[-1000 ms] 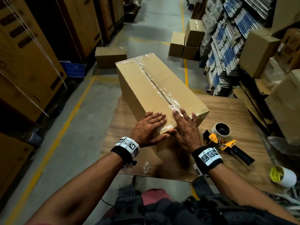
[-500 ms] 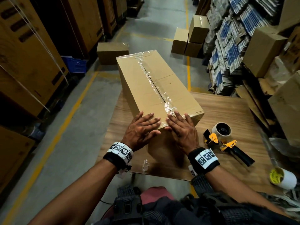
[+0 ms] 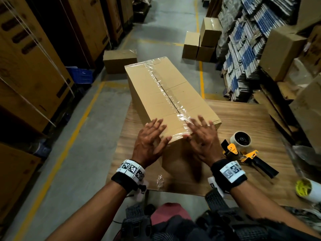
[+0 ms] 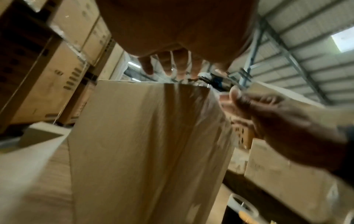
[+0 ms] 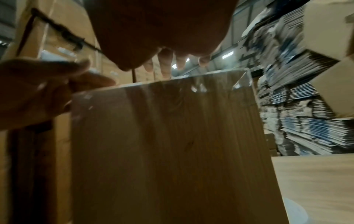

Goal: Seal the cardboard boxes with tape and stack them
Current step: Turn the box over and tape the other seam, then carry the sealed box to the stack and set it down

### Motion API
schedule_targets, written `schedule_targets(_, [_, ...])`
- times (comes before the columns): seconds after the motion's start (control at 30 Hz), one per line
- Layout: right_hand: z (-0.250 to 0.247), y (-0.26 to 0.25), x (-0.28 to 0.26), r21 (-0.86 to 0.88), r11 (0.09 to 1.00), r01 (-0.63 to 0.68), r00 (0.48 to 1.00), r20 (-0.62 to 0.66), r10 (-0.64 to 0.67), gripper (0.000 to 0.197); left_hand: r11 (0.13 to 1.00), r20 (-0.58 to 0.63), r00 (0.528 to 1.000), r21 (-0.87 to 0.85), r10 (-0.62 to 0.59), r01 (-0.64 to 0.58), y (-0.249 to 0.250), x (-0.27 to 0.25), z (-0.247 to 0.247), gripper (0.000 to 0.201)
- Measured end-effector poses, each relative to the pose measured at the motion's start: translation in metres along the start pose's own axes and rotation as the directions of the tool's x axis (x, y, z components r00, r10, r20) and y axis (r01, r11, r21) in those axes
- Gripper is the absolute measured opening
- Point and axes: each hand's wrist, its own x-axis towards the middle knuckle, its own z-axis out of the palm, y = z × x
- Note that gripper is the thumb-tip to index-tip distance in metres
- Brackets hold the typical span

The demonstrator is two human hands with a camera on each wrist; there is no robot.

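Cardboard box [image 3: 166, 100] lay lengthwise on wooden table [image 3: 243, 119], far end overhanging table's far edge. Clear tape [image 3: 165, 91] ran along top seam, wrinkled, folded over near edge. Left hand [image 3: 151, 138] spread flat on near top corner, fingers straight and apart, gripping nothing. Right hand [image 3: 202, 136] likewise flat just beside it, fingers splayed over tape end. From left wrist view, fingertips [image 4: 168, 66] reached past box's top edge; near face blurred. Tape dispenser [image 3: 243, 150] rested on table right of box, near right wrist. White roll [image 3: 307, 188] sat at table's near right edge. More boxes [image 3: 199, 42] stood on floor beyond.
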Motion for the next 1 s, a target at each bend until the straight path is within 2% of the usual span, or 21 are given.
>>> schedule_targets(0.03, [-0.004, 0.008, 0.007, -0.004, 0.996, -0.085, 0.996, -0.038, 0.085, 0.050, 0.991, -0.029, 0.991, -0.031, -0.131, 0.130, 0.004, 0.004, -0.005, 0.056])
schedule_targets(0.07, [-0.010, 0.018, 0.016, -0.002, 0.981, -0.192, 0.979, -0.068, 0.192, 0.049, 0.959, -0.025, 0.960, -0.062, -0.279, 0.277, 0.007, 0.009, -0.011, 0.062])
schedule_targets(0.13, [-0.024, 0.037, 0.035, 0.028, 0.909, -0.417, 0.907, -0.048, 0.418, 0.064, 0.821, 0.060, 0.838, -0.169, -0.543, 0.545, 0.012, 0.020, -0.021, 0.082])
schedule_targets(0.2, [-0.035, 0.054, 0.048, 0.089, 0.792, -0.604, 0.797, 0.073, 0.599, 0.082, 0.607, 0.175, 0.695, -0.369, -0.698, 0.703, 0.017, 0.031, -0.026, 0.106])
schedule_targets(0.27, [-0.041, 0.065, 0.054, 0.169, 0.647, -0.744, 0.668, 0.207, 0.714, 0.093, 0.342, 0.314, 0.534, -0.499, -0.785, 0.796, 0.024, 0.040, -0.028, 0.123])
schedule_targets(0.33, [-0.043, 0.071, 0.053, 0.227, 0.503, -0.834, 0.551, 0.293, 0.781, 0.110, 0.111, 0.464, 0.387, -0.517, -0.797, 0.849, 0.034, 0.046, -0.028, 0.127])
schedule_targets(0.37, [-0.042, 0.072, 0.051, 0.235, 0.444, -0.865, 0.501, 0.334, 0.799, 0.114, 0.026, 0.524, 0.328, -0.502, -0.786, 0.864, 0.039, 0.047, -0.027, 0.123])
schedule_targets(0.4, [-0.040, 0.072, 0.048, 0.249, 0.384, -0.889, 0.455, 0.384, 0.803, 0.111, -0.034, 0.566, 0.289, -0.491, -0.772, 0.870, 0.043, 0.047, -0.026, 0.116])
schedule_targets(0.43, [-0.037, 0.072, 0.045, 0.279, 0.317, -0.906, 0.415, 0.443, 0.795, 0.098, -0.071, 0.592, 0.271, -0.488, -0.759, 0.870, 0.045, 0.046, -0.022, 0.108])
schedule_targets(0.47, [-0.034, 0.069, 0.043, 0.332, 0.248, -0.910, 0.392, 0.497, 0.774, 0.080, -0.083, 0.601, 0.274, -0.498, -0.751, 0.863, 0.047, 0.045, -0.018, 0.105])
schedule_targets(0.5, [-0.031, 0.068, 0.041, 0.389, 0.204, -0.898, 0.398, 0.525, 0.752, 0.067, -0.089, 0.610, 0.280, -0.502, -0.742, 0.860, 0.047, 0.043, -0.015, 0.109])
schedule_targets(0.57, [-0.025, 0.063, 0.041, 0.486, 0.212, -0.848, 0.472, 0.510, 0.719, 0.054, -0.030, 0.573, 0.324, -0.521, -0.753, 0.853, 0.051, 0.042, -0.016, 0.119])
schedule_targets(0.6, [-0.023, 0.060, 0.044, 0.525, 0.242, -0.816, 0.523, 0.491, 0.696, 0.047, 0.021, 0.531, 0.354, -0.533, -0.770, 0.846, 0.055, 0.043, -0.020, 0.112])
schedule_targets(0.7, [-0.014, 0.044, 0.063, 0.612, 0.318, -0.724, 0.652, 0.456, 0.606, 0.028, 0.138, 0.414, 0.414, -0.552, -0.810, 0.823, 0.051, 0.048, -0.037, 0.057])
schedule_targets(0.77, [-0.008, 0.033, 0.082, 0.644, 0.325, -0.693, 0.692, 0.466, 0.552, 0.027, 0.202, 0.341, 0.440, -0.553, -0.831, 0.809, 0.045, 0.055, -0.053, 0.045])
schedule_targets(0.83, [0.001, 0.021, 0.103, 0.667, 0.299, -0.682, 0.705, 0.494, 0.508, 0.027, 0.257, 0.260, 0.464, -0.563, -0.847, 0.786, 0.041, 0.065, -0.071, 0.031])
schedule_targets(0.9, [0.010, 0.006, 0.125, 0.682, 0.279, -0.677, 0.714, 0.513, 0.477, 0.028, 0.286, 0.163, 0.444, -0.564, -0.881, 0.775, 0.030, 0.071, -0.090, 0.017])
schedule_targets(0.93, [0.014, -0.002, 0.135, 0.689, 0.283, -0.668, 0.724, 0.514, 0.459, 0.029, 0.283, 0.117, 0.421, -0.577, -0.900, 0.766, 0.023, 0.072, -0.100, 0.027])
schedule_targets(1.0, [0.021, -0.020, 0.157, 0.708, 0.295, -0.642, 0.753, 0.510, 0.416, 0.031, 0.300, 0.008, 0.385, -0.612, -0.923, 0.732, 0.008, 0.075, -0.117, 0.074])
